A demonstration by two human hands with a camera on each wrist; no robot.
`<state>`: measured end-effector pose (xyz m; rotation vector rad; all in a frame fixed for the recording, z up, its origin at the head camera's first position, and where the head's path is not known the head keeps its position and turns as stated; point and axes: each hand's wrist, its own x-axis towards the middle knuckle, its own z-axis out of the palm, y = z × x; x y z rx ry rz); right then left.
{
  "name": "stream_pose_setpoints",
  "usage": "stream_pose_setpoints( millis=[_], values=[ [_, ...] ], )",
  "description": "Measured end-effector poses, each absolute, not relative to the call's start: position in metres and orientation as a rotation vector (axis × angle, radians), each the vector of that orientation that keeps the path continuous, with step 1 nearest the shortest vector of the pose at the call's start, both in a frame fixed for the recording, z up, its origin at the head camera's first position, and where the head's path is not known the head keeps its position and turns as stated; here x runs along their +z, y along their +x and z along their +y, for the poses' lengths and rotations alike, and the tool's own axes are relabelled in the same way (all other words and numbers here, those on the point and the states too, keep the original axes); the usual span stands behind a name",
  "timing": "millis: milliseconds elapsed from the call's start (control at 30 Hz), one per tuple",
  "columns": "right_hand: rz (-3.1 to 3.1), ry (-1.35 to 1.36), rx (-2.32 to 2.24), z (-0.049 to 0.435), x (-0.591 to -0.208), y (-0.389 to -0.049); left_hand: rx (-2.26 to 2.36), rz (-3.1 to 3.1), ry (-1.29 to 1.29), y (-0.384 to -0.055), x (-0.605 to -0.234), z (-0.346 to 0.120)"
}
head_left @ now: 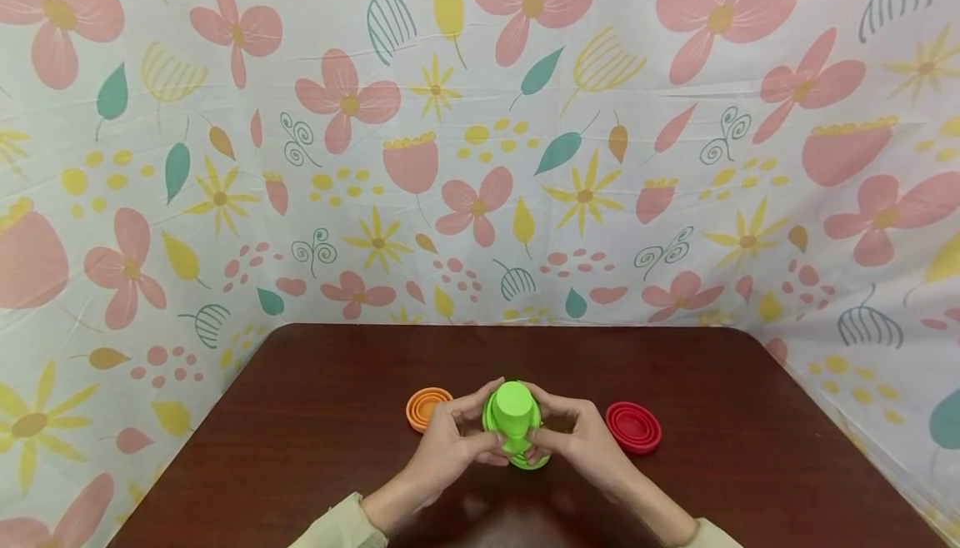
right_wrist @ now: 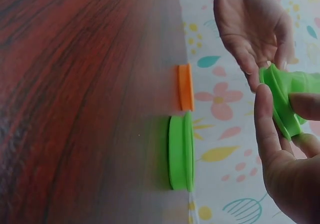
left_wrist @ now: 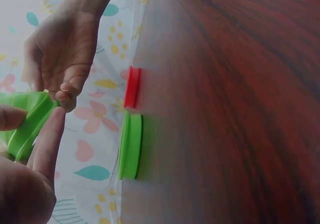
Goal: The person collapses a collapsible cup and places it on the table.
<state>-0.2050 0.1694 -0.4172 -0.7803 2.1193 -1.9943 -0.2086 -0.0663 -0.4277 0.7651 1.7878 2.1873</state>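
Observation:
Between my two hands is a bright green collapsible cup [head_left: 514, 400], its stepped body pushed out and its narrow round end facing up. My left hand [head_left: 448, 450] grips it from the left, thumb on the near side. From the right, my right hand [head_left: 583, 441] pinches its rim in the same way. The wrist views show fingertips of both hands along the green rim [right_wrist: 282, 103]. Below it, a second green piece [left_wrist: 131, 146], flat and ringed, stands on the table; in the head view the held cup and hands partly hide it.
A flattened orange collapsible cup [head_left: 427, 409] lies left of my hands, partly behind the left one. To the right lies a flattened red one [head_left: 633, 427] with concentric rings. The dark wooden table [head_left: 337, 381] meets a flower-printed cloth [head_left: 480, 281] at its back and sides.

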Motion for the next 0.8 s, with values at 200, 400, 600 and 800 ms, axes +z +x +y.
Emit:
stream_pose_setpoints(
  millis=[200,400,600,800],
  values=[
    [2.151,-0.748,-1.991,0.1670,-0.4148,-0.2044,2.212,1.818,0.715,-0.2089,-0.4266,-0.0645],
    [2.173,-0.709,-1.992,0.1647,-0.4130,-0.2053,2.237,1.865,0.657,-0.2078,-0.4257,-0.0624],
    [2.198,-0.702,-1.993,0.1634,-0.4136,-0.2059,2.258,1.885,0.630,-0.2071,-0.4243,-0.0607],
    [2.201,-0.694,-1.999,0.1615,-0.4163,-0.2053,2.251,1.912,0.609,-0.2073,-0.4262,-0.0603]
  ],
)
